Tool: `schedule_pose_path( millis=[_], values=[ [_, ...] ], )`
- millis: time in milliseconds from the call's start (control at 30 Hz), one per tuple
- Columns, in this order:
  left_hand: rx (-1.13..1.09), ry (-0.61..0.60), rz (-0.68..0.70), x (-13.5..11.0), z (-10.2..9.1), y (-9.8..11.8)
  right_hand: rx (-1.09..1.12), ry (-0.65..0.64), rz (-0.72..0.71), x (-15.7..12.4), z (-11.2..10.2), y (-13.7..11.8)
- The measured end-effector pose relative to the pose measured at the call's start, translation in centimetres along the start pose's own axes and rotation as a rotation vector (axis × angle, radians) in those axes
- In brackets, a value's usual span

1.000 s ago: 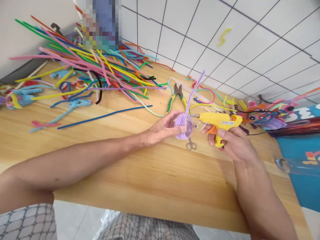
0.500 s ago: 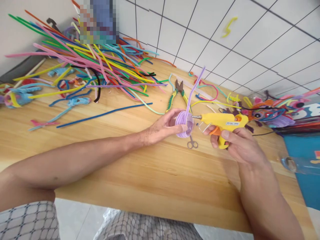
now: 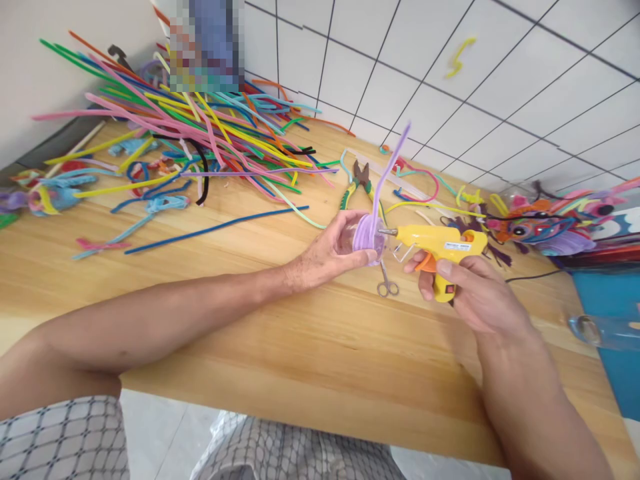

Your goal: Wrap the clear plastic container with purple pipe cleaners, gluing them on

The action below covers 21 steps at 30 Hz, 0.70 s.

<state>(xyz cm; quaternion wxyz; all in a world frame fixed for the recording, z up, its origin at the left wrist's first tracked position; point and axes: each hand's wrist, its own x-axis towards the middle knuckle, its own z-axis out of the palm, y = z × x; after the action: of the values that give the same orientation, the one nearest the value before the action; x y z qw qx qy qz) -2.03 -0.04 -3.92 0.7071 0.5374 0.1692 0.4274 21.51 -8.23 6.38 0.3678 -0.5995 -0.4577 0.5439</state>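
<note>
The left hand (image 3: 327, 257) is curled around a small clear cup wound with purple pipe cleaner (image 3: 367, 233), gripping it between the thumb, pressed to the near side of the coils, and the fingers behind. The cup is held tilted above the middle of the wooden table (image 3: 270, 353), and a loose purple end (image 3: 386, 177) sticks up from it toward the far side. The right hand (image 3: 473, 290) is wrapped around the handle of a yellow glue gun (image 3: 430, 238), fingers at its orange trigger (image 3: 427, 261). The gun's metal nozzle (image 3: 387, 232) points left at the coils; it seems to reach them, though the view is too small to be sure of contact. Small scissors (image 3: 388, 289) lie just to the near side of the cup, and green-and-yellow pliers (image 3: 349, 194) beyond it. A blue pipe cleaner (image 3: 215, 230) lies to the left, with a heap of many-coloured pipe cleaners (image 3: 225, 127) at the far left. To the right sits a colourful figure (image 3: 543, 230), a clear bottle (image 3: 595, 330) nearer.
</note>
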Motion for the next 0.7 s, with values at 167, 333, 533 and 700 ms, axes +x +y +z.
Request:
schedule_pose_path(
  millis=[167, 333, 533, 700],
  values=[
    [-0.014, -0.006, 0.024, 0.01, 0.02, 0.08, 0.021, -0.002, -0.018, -0.1, 0.26, 0.13],
    [-0.024, -0.018, 0.018, 0.03, -0.06, -0.16, 0.032, -0.008, -0.013, -0.2, 0.47, 0.36],
    [-0.024, -0.002, 0.005, 0.02, -0.09, -0.25, 0.053, 0.011, -0.002, 0.09, 0.82, 0.68],
    [-0.049, 0.007, 0.013, 0.17, -0.07, -0.63, 0.047, 0.03, 0.002, 0.08, 0.97, 0.53]
  ],
)
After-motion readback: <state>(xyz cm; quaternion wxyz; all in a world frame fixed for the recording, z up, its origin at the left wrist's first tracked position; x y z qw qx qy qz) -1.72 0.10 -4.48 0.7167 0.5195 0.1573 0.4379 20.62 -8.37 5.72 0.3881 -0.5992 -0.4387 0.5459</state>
